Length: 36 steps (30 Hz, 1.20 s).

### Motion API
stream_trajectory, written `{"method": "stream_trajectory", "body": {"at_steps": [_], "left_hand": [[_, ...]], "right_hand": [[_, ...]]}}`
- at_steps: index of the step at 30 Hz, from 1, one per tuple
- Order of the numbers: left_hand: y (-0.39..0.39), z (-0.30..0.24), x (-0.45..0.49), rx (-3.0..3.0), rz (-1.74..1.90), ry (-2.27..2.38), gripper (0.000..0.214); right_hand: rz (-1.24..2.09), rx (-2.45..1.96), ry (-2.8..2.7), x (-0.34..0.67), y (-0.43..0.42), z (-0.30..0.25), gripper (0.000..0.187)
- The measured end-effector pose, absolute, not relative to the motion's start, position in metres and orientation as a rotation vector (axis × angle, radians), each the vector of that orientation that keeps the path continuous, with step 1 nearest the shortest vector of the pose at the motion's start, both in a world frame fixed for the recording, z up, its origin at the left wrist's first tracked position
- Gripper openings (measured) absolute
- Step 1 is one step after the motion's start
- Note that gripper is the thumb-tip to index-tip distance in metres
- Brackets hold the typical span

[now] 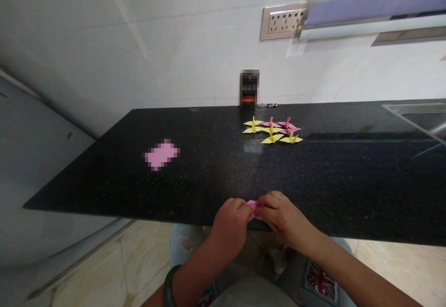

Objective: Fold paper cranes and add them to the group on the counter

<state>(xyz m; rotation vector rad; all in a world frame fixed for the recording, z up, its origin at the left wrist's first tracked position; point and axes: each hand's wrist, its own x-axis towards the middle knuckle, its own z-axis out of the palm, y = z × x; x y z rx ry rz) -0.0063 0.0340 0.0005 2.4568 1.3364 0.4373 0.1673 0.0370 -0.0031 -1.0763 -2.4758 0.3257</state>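
My left hand [231, 221] and my right hand [280, 216] meet at the near edge of the black counter [209, 167]. Both are closed in a pinch on a small folded piece of pink paper [252, 205], which lies mostly hidden between the fingers. A ring sits on a finger of my right hand. A dark bracelet circles my left wrist. Farther back on the counter rests a cluster of several folded paper cranes [273, 130], yellow and pink.
A pink sheet [161, 154], blurred out, lies on the counter's left half. A small dark box [249, 88] stands against the tiled wall. A wall socket [282, 21] is above it. A sink edge [414, 114] shows at the right.
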Motion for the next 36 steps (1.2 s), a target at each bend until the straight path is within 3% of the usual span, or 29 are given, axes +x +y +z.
{"method": "stream_trajectory", "body": {"at_steps": [36], "left_hand": [[0.029, 0.001, 0.004, 2.342, 0.455, 1.463, 0.026]], "right_hand": [[0.566, -1.391, -2.206, 0.153, 0.036, 0.0, 0.011]]}}
